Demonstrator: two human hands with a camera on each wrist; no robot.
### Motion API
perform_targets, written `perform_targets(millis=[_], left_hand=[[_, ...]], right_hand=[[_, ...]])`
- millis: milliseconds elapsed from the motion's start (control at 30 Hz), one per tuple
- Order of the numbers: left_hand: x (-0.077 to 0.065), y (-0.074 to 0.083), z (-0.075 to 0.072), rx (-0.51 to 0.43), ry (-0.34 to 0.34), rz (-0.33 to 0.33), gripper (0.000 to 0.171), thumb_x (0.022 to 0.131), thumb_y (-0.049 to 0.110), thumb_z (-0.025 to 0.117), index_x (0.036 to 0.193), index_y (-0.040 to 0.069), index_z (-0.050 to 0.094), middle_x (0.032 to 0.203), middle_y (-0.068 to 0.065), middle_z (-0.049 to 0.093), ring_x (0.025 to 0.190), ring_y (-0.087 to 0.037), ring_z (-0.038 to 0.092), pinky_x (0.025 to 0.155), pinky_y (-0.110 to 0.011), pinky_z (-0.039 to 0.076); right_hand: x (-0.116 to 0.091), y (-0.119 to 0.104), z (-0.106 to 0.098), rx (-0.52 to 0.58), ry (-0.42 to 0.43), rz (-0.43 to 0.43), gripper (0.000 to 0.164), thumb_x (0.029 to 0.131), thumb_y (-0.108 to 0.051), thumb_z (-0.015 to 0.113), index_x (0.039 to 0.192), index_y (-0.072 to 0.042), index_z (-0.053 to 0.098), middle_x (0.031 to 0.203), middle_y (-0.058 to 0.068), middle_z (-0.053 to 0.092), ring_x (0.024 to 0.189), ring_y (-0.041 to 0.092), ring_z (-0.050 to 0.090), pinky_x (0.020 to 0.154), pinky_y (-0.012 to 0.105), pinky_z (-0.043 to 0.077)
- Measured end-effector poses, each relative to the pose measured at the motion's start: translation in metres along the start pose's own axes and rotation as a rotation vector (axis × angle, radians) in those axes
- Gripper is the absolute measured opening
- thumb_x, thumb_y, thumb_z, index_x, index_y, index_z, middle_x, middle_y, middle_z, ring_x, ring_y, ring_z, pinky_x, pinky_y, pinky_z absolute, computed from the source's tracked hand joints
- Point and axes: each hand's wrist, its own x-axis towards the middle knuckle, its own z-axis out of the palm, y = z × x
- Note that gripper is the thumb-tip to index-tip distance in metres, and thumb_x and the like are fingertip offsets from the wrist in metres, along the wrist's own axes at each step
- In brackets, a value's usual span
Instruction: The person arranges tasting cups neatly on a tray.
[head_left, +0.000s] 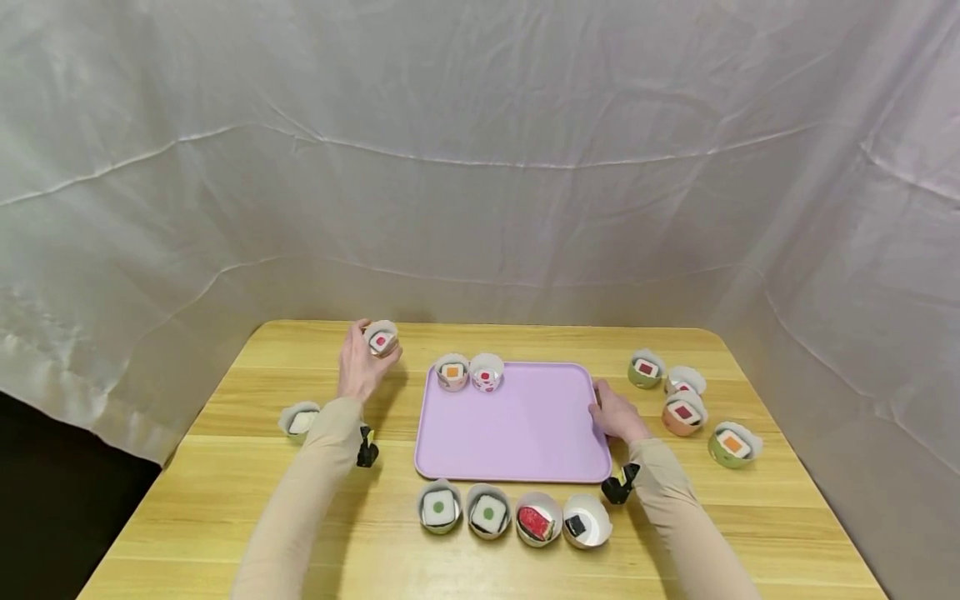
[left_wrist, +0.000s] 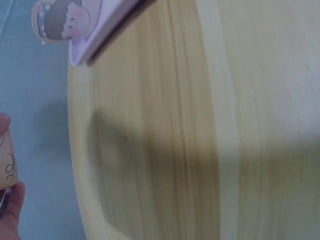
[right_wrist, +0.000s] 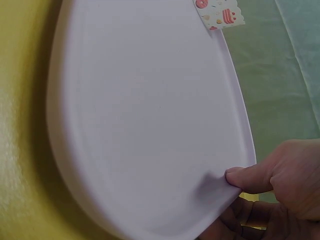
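My left hand (head_left: pixel 362 363) grips a paper baking cup (head_left: pixel 381 337) by its sides, near the table's far left. Inside that cup sits a white sushi-like piece with a red centre. In the left wrist view only the cup's side (left_wrist: pixel 7 162) and some fingertips (left_wrist: pixel 14 202) show at the left edge. My right hand (head_left: pixel 617 412) pinches the right rim of a lilac tray (head_left: pixel 525 425), thumb on top and fingers beneath. On the tray's far left corner stand two cups, one with an orange-centred piece (head_left: pixel 452 372), one with a red-centred piece (head_left: pixel 486 375).
A row of several filled cups (head_left: pixel 439 507) stands along the tray's near side. More cups (head_left: pixel 683 413) are at the table's right, and one cup (head_left: pixel 299 419) is beside my left forearm. Grey curtains (head_left: pixel 480 208) hang behind the wooden table (head_left: pixel 187 517).
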Motion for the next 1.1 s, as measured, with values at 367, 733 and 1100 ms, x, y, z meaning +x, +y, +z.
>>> perform_targets(millis=[367, 733, 1100], left_hand=[[-0.001, 0.022, 0.010, -0.069, -0.055, 0.053, 0.077, 0.082, 0.018, 0.083, 0.142, -0.003, 0.040, 0.136, -0.025, 0.054, 0.126, -0.042, 0.054, 0.112, -0.054, 0.044], [-0.004, 0.041, 0.024, -0.116, -0.099, 0.117, 0.078, 0.080, 0.018, 0.084, 0.142, -0.003, 0.041, 0.131, -0.026, 0.058, 0.122, -0.042, 0.055, 0.109, -0.055, 0.044], [-0.007, 0.061, 0.041, -0.119, -0.183, 0.154, 0.078, 0.082, 0.020, 0.083, 0.144, -0.002, 0.041, 0.133, -0.024, 0.059, 0.126, -0.040, 0.055, 0.111, -0.053, 0.043]], right_hand=[[0.000, -0.001, 0.000, -0.006, 0.002, 0.001, 0.044, 0.101, -0.012, 0.048, 0.140, 0.006, 0.036, 0.126, 0.037, 0.057, 0.098, 0.043, 0.065, 0.081, 0.051, 0.056], [0.000, -0.001, 0.000, -0.001, 0.004, 0.001, 0.045, 0.101, -0.012, 0.048, 0.141, 0.006, 0.036, 0.129, 0.038, 0.056, 0.102, 0.045, 0.064, 0.085, 0.053, 0.056], [0.000, 0.001, 0.000, 0.017, 0.019, -0.004, 0.045, 0.101, -0.012, 0.048, 0.141, 0.006, 0.037, 0.118, 0.037, 0.060, 0.079, 0.033, 0.067, 0.058, 0.033, 0.054]])
